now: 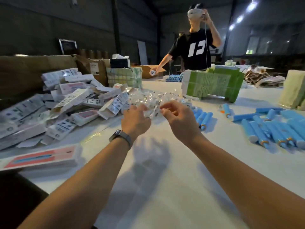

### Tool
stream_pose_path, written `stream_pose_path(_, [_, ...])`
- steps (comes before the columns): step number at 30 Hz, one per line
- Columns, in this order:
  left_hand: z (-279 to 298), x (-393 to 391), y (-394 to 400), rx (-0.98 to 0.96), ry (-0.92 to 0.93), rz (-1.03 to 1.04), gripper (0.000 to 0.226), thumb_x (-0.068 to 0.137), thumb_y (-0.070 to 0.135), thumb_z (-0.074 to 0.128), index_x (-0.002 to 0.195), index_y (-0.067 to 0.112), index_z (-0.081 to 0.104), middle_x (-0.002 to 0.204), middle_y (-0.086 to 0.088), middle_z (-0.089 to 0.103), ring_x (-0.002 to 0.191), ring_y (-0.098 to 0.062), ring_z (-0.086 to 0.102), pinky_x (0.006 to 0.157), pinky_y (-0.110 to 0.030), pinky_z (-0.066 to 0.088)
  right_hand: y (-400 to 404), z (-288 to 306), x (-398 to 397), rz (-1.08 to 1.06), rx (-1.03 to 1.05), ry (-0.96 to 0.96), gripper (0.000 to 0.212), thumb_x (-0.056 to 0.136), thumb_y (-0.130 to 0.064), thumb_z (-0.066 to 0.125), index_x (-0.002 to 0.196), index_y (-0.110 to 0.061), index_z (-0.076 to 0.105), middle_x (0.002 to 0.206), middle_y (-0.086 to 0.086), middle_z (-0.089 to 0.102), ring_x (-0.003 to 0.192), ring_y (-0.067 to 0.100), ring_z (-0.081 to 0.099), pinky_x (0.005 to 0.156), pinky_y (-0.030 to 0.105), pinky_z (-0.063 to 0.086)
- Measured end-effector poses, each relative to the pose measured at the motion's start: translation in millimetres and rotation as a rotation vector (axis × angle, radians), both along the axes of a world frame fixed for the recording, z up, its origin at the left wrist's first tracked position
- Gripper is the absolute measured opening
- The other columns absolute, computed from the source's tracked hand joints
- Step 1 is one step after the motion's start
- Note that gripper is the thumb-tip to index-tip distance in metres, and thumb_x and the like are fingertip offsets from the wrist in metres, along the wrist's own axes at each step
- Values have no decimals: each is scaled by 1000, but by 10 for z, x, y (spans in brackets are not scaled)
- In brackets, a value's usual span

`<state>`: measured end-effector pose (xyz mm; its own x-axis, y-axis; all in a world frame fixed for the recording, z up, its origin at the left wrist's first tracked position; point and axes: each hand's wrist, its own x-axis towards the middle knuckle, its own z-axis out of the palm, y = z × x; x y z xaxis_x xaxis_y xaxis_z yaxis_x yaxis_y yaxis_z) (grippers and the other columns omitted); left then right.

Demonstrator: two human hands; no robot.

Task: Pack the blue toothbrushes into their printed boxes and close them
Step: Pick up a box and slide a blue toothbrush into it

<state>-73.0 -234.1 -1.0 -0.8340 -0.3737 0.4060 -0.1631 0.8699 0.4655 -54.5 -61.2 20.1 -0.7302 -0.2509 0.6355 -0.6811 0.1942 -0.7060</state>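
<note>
Both my hands reach over the white table [161,187] into a heap of clear plastic packets [153,98]. My left hand [136,120] has its fingers curled into the plastic. My right hand [179,115] pinches a clear packet [155,112] at its near edge. Blue toothbrush handles [202,117] lie just right of my right hand, and several more blue handles [274,128] are scattered at the far right. A pile of printed boxes [66,106], many with open flaps, covers the left side. One pink and blue printed box [41,158] lies flat at the near left.
A person in a black shirt [193,48] stands across the table wearing a headset. Green and white wrapped bundles [212,83] stand behind the plastic heap, a pale bundle [292,90] at the right edge, brown cartons [49,66] at the back left.
</note>
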Motion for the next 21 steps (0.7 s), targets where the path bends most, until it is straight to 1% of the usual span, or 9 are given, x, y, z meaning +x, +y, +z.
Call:
stream_pose_path(3, [129,-150,-380,35,51,220,52,87,33,59,134,36,37,144,-9,32,133,-40,28,106,-55,31,-15,9,16,26,-20,-23,16,91,-15,62,86,-30,67,70,-14,62,63,-6,53,60,13,41])
stream_pose_path(5, [126,-240,-653,75,-22,318,59,89,42,61,137,35,28,150,-11,21,137,-45,21,111,-60,24,-26,41,42,53,-33,-26,19,92,-16,61,85,-33,65,72,-14,62,64,-7,53,60,11,41])
stream_pose_path(8, [24,-319,-981,146,-159,383,80,89,54,61,148,30,13,156,-19,15,141,-49,18,112,-60,24,-23,75,58,93,-46,-7,20,92,-17,61,85,-35,63,74,-13,64,64,-6,54,59,10,42])
stream_pose_path(10, [-23,-376,-1105,152,-172,405,89,89,49,64,154,28,8,155,-23,18,142,-48,19,112,-61,26,0,86,42,104,-48,-2,18,92,-18,62,87,-36,64,74,-12,64,63,-5,54,60,12,43])
stream_pose_path(13, [-37,-396,-1115,68,-91,410,71,88,28,67,147,31,27,141,-21,34,134,-45,33,105,-59,35,62,99,-7,97,-66,-20,21,91,-17,63,84,-36,64,70,-12,62,60,-3,52,59,13,43])
stream_pose_path(15, [-4,-353,-1079,-12,-107,420,65,86,24,68,142,29,35,137,-20,40,130,-42,35,104,-56,36,106,97,-42,74,-73,-42,22,91,-15,63,84,-36,65,72,-12,63,61,-2,53,62,20,47])
stream_pose_path(18, [72,-267,-982,-108,-139,397,57,86,24,70,137,21,44,130,-16,50,124,-38,42,100,-52,41,161,60,-90,46,-62,-74,19,92,-16,61,89,-34,66,81,-7,68,68,2,56,71,30,51])
stream_pose_path(19, [105,-232,-928,-131,-125,376,54,87,23,69,136,20,46,129,-14,51,122,-36,45,98,-51,43,171,48,-101,40,-54,-76,19,92,-16,61,90,-34,66,82,-7,68,68,2,57,71,30,51])
stream_pose_path(21, [205,-158,-781,-192,-32,287,50,87,19,67,134,21,49,127,-10,54,115,-33,51,92,-46,47,191,35,-122,22,-33,-57,18,91,-15,63,90,-33,65,78,-9,66,65,0,55,66,22,49])
